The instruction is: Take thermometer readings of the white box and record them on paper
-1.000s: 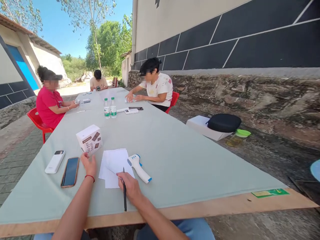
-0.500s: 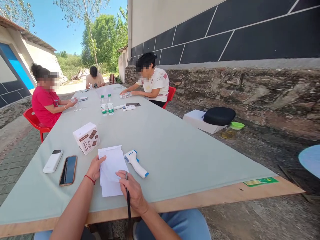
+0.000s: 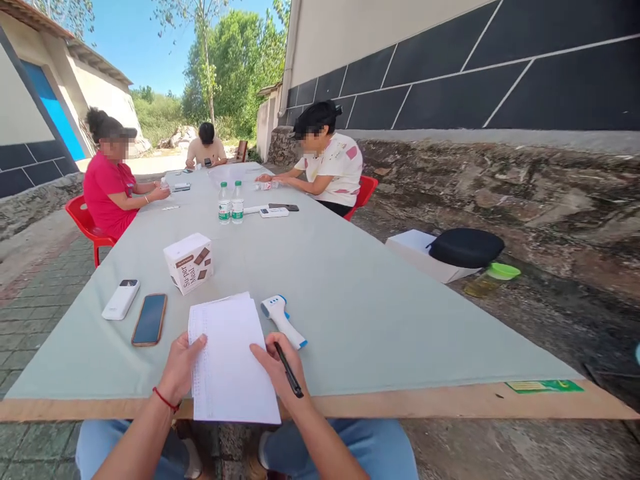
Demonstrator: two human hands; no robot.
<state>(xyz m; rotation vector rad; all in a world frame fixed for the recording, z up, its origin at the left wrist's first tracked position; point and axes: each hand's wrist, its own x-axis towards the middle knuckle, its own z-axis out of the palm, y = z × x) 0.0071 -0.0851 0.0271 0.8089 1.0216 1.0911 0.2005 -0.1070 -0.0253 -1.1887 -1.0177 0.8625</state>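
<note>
Both hands grip a sheet of paper (image 3: 227, 363) at the near edge of the table (image 3: 350, 313), one on each long side, so the page lies squared up and facing the person. Left hand (image 3: 181, 367), with a red cord at the wrist, pins the left margin, thumb on top and fingers curled beneath or along the edge; that margin seems to carry a printed column, too small to read. Right hand (image 3: 279, 365) pinches the right edge with thumb and forefinger while a black pen (image 3: 289, 370) stays tucked between the fingers, its length slanting back over the knuckles, likely parked there so the fingertips are free for the sheet. The paper's lower end overhangs the table's wooden lip above the person's knees. Just beyond its top right corner lies a white thermometer (image 3: 281, 320), handle pointing toward the right hand and close to it. To the left sit a phone (image 3: 149, 319) face up and a white power bank (image 3: 121, 299), side by side, with a small box (image 3: 189, 262) behind them. Farther up the table stand two bottles (image 3: 230, 203), and three other people sit at their own spots.
</note>
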